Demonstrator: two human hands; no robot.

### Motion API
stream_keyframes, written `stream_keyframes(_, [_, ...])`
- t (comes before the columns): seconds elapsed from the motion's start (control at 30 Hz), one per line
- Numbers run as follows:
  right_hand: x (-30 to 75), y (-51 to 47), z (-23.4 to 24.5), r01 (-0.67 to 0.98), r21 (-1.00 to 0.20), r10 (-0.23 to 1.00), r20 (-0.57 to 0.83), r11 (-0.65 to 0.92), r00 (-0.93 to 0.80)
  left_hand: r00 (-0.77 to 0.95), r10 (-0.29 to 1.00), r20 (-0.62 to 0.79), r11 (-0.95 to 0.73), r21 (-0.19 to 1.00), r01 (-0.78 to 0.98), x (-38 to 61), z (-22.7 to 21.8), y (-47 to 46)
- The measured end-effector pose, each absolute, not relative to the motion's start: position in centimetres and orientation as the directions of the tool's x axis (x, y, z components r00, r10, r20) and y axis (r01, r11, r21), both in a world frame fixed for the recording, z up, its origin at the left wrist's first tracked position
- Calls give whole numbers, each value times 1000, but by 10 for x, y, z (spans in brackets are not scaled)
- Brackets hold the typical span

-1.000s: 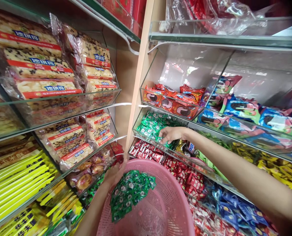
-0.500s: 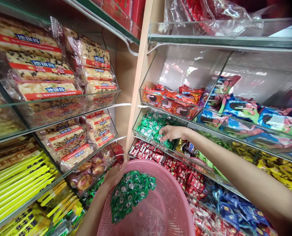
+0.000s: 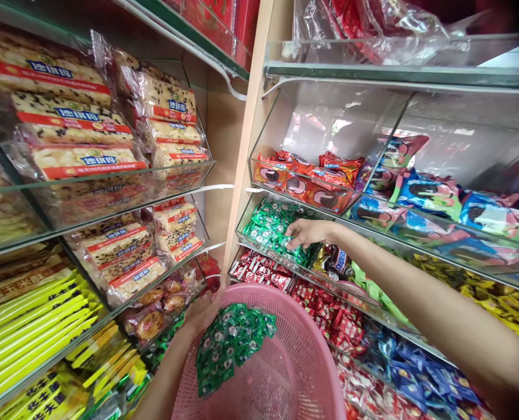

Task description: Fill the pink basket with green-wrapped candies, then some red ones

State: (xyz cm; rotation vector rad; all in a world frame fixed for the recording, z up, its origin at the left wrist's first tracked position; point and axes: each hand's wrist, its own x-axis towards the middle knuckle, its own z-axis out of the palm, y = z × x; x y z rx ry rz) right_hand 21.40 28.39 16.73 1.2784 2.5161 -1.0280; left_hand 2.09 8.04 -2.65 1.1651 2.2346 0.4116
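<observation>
A pink plastic basket [image 3: 305, 326] with perforated walls stands low in the middle of the view. My left hand [image 3: 203, 312] is closed on its left rim. Inside, against the left wall, lies a heap of green-wrapped candies [image 3: 233, 344]. My right hand [image 3: 305, 233] reaches into a glass shelf compartment of green-wrapped candies [image 3: 268, 224]. Its fingers are loosely bent and apart, with their tips at the candies; nothing shows in the grasp.
A glass front edge [image 3: 281, 259] runs below my right hand. Red-wrapped sweets [image 3: 259, 269] fill the tier beneath, and orange-red snack packs [image 3: 303, 175] the one above. Packaged puffed-grain bars [image 3: 88, 157] stack on the left shelves. A wooden post [image 3: 244, 134] divides the shelving.
My right hand has shifted slightly right, and its fingers have loosened a little. My left hand, the basket and its heap of candies look the same.
</observation>
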Motion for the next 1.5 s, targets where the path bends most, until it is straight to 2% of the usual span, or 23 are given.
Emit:
stream_keyframes(0.2, [212, 285, 156, 794, -421, 601, -519, 440, -608, -442, 832, -335, 554, 524, 647, 19, -30, 82])
stream_keyframes(0.47, [207, 283, 152, 800, -376, 622, -502, 468, -600, -451, 828, -335, 561, 522, 643, 18, -30, 84])
stream_keyframes(0.67, [213, 284, 167, 733, -511, 600, -436, 449, -671, -452, 832, -321, 553, 533, 640, 17, -34, 85])
stream_keyframes(0.8, [221, 275, 192, 615, -630, 587, -295, 474, -754, -450, 829, -333, 559, 535, 634, 18, -33, 86])
stream_keyframes(0.93, [221, 240, 200, 414, -699, 467, -130, 582, -875, -448, 833, -326, 553, 541, 634, 18, -35, 88])
stream_keyframes(1.03, [212, 207, 171, 320, -699, 356, -99, 639, -929, -440, 844, -307, 535, 546, 645, 17, -39, 89])
stream_keyframes(1.13, [199, 186, 112, 307, -619, 310, -107, 723, -945, -444, 839, -314, 543, 528, 653, 18, -41, 89])
stream_keyframes(1.27, [191, 179, 34, 375, -397, 361, -111, 838, -926, -453, 833, -320, 553, 521, 650, 19, -40, 88])
stream_keyframes(1.4, [191, 176, 1, 360, -164, 352, -77, 918, -933, -458, 831, -316, 556, 517, 651, 18, -40, 86])
stream_keyframes(1.5, [190, 171, -8, 362, -37, 361, -28, 931, -932, -456, 834, -310, 551, 516, 656, 18, -39, 85])
